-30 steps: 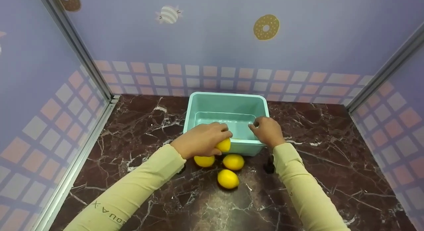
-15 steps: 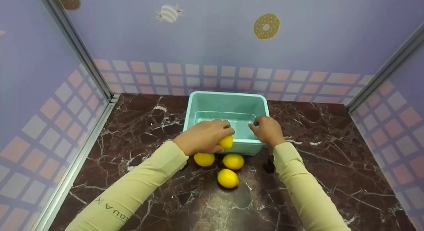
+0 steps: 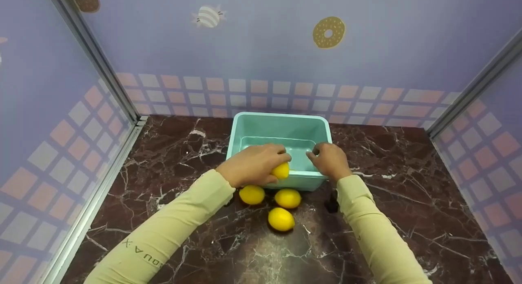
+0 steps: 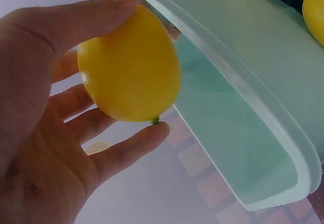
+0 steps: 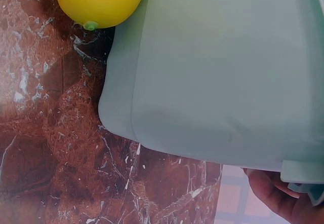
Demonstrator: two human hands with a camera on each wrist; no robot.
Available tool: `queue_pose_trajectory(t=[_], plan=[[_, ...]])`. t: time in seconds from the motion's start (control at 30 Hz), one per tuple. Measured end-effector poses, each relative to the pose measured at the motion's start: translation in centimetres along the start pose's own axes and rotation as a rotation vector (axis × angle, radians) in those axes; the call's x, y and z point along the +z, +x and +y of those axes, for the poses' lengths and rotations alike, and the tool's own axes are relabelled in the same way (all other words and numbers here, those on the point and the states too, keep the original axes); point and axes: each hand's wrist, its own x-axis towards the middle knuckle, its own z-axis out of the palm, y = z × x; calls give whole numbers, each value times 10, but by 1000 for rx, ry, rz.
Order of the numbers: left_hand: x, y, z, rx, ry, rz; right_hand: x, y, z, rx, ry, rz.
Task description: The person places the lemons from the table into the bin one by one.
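Note:
A yellow lemon point(image 3: 281, 170) is held by my left hand point(image 3: 255, 164) at the near rim of a light teal plastic bin point(image 3: 281, 116). In the left wrist view, thumb and fingers curl round this lemon point(image 4: 129, 64), whose green stem end sits by the little fingertip. My right hand point(image 3: 332, 159) grips the bin's rim near its right front corner. The right wrist view shows its fingers point(image 5: 273, 191) at the rim, below the bin's outer wall point(image 5: 217, 72). Part of the bin's floor is hidden behind my left hand.
Three lemons lie on the dark red marbled table point(image 3: 391, 219) before the bin: a left one point(image 3: 252, 194), a right one point(image 3: 288, 199) and a nearer one point(image 3: 281, 219). Purple walls point(image 3: 261, 51) stand at the back and both sides.
My left hand has moved slightly right and away from me with the lemon, uncovering more of the left lemon on the table. The right hand stays at the bin's rim.

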Motion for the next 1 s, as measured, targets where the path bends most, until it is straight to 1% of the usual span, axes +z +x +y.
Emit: queue_pose_trajectory(t=[0.13, 0.3, 0.5, 1.0], plan=[[-1, 2, 0, -12, 7, -12, 0, 0, 0, 0, -8, -1], [-2, 4, 0, -7, 17, 2, -1, 0, -1, 5, 3, -11], [-3, 7, -1, -10, 27, 3, -2, -1, -1, 7, 9, -8], [-4, 17, -3, -9, -3, -8, -1, -1, 0, -1, 7, 0]])
